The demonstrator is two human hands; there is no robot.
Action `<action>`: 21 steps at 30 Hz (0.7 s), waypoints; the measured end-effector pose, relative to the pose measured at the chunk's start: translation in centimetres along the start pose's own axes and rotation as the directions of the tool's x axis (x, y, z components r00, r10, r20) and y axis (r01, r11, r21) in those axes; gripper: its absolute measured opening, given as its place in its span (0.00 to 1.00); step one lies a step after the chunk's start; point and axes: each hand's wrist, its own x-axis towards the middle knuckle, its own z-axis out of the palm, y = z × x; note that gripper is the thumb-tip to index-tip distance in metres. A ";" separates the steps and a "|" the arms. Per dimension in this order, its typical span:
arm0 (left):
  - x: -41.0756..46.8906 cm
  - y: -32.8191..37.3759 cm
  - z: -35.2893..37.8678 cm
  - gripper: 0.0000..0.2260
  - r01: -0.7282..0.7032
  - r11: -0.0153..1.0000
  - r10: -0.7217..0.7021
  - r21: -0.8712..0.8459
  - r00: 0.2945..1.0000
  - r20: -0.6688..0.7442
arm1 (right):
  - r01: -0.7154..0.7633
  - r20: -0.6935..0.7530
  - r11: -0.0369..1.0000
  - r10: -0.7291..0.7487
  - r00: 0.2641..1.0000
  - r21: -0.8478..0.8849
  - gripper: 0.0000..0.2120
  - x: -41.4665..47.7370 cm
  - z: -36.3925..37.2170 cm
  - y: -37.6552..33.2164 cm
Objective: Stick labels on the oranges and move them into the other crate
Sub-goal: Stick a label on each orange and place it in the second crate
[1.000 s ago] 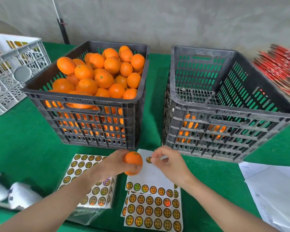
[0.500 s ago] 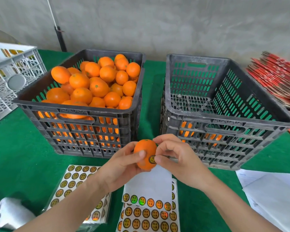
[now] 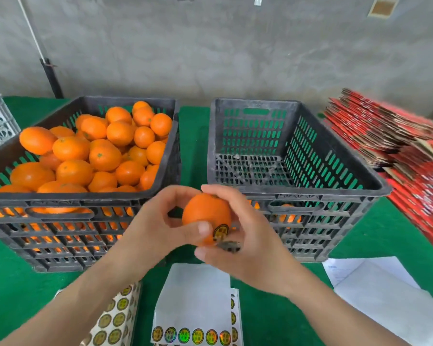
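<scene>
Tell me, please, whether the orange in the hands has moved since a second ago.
Yes. The orange has risen from over the white sticker sheet up to the right crate's front rim, slightly rightward.

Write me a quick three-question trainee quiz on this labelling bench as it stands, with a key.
1. True or false: the orange gripped by the left hand and right hand already carries a label.
2. What is stacked at the right edge of the table? A) red flattened cartons B) blue buckets C) glass jars
3. Which takes this orange next: the heaped crate or the nearly empty crate?
Key: 1 true; 2 A; 3 the nearly empty crate, judging by the task.
</scene>
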 end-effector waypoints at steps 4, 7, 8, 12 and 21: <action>5.6 2.7 -2.0 0.13 -0.215 0.925 0.268 0.312 0.953 -0.139 | 0.081 -0.293 0.947 -0.176 0.940 -0.310 0.31 6.4 -6.2 0.0; 9.7 1.6 -6.7 0.08 -0.007 0.588 0.351 0.809 0.904 -0.246 | -0.145 -0.198 0.792 0.030 0.980 -0.593 0.30 13.0 -12.6 4.1; 10.4 0.6 -8.1 0.09 0.107 0.499 0.280 0.860 0.919 -0.277 | -0.184 -0.080 0.661 0.185 0.980 -0.728 0.30 14.5 -14.1 6.2; 10.6 -3.0 -10.8 0.07 0.237 0.450 0.053 0.861 0.955 -0.290 | -0.100 0.164 0.269 0.800 0.577 -0.958 0.30 16.9 -15.4 15.2; 9.7 -4.2 -10.9 0.08 0.167 0.500 0.051 0.850 0.974 -0.221 | -0.123 0.267 0.331 0.891 0.367 -0.936 0.37 16.2 -12.5 21.0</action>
